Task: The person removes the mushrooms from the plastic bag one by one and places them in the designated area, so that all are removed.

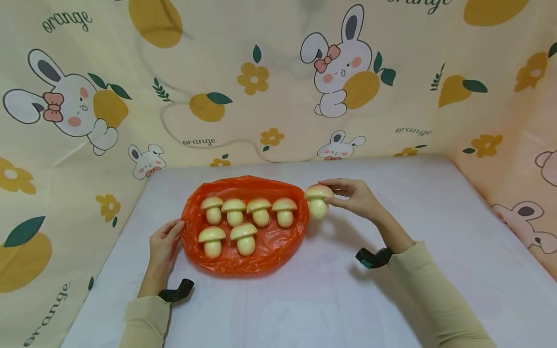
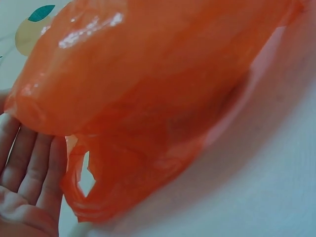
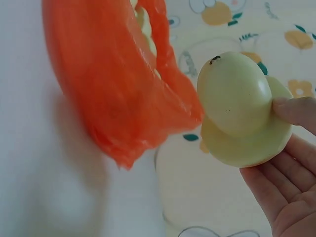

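Observation:
My right hand (image 1: 354,198) pinches a toy mushroom (image 1: 319,207) by its cap, just past the right rim of an orange-red plastic bag (image 1: 278,253). In the right wrist view, this mushroom (image 3: 234,96) shows its pale, rounded stem with a dark speck at the end; thumb and fingers lie along the cap. My left hand (image 1: 163,244) holds the bag's left rim by the fingertips. Several similar mushrooms (image 1: 243,239) with pinkish-topped caps lie in the opened bag in two rows. In the left wrist view, a bag handle (image 2: 74,187) hangs beside the left hand's fingers (image 2: 34,163).
The bag lies on a white table (image 1: 330,299). Behind it and along both sides stands a cream cloth backdrop (image 1: 278,58) printed with rabbits and oranges. Each wrist carries a black camera, one by the left sleeve (image 1: 145,319) and one by the right sleeve (image 1: 435,295).

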`<state>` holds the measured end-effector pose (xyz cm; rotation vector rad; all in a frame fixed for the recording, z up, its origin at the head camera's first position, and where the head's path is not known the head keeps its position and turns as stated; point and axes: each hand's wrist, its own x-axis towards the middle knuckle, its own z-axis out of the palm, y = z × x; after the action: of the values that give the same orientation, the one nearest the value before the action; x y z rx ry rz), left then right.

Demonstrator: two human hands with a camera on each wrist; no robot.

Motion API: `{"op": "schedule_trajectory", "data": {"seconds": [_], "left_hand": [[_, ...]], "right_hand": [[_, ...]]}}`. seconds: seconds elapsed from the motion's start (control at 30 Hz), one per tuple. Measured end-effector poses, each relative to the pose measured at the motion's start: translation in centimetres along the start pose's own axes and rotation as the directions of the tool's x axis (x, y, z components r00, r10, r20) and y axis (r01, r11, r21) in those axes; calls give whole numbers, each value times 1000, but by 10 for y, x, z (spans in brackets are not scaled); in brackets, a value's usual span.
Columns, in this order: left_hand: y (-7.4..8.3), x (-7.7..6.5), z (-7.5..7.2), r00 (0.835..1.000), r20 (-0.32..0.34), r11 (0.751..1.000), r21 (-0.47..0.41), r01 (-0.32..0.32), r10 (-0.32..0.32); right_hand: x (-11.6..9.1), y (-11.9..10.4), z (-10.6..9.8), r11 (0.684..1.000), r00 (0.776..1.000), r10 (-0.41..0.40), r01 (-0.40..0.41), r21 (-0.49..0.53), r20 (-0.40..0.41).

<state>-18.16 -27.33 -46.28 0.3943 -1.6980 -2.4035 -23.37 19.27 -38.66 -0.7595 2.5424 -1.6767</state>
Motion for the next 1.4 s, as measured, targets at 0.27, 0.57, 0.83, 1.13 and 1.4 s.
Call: {"op": "schedule_trajectory", "data": {"seconds": [0.27, 0.57, 0.83, 1.13, 1.4], "left_hand": [[1, -1, 0, 1000, 3, 1000, -21, -12, 12], [-1, 2, -1, 1000, 2, 999, 31, -24, 24], [-4, 3, -2, 999, 8, 999, 18, -39, 39], [-5, 2, -1, 1000, 15, 1000, 8, -23, 23], [-5, 2, -3, 1000, -18, 1000, 17, 21, -21]], "right_hand": [[1, 9, -13, 999, 999, 39, -39, 0, -31], [6, 26, -21, 998, 998, 63, -63, 12, -29], [8, 43, -21, 993, 993, 113, -112, 46, -20], [11, 57, -16, 987, 987, 158, -157, 23, -5], [18, 71, -11, 972, 972, 233, -233, 30, -4]]}}
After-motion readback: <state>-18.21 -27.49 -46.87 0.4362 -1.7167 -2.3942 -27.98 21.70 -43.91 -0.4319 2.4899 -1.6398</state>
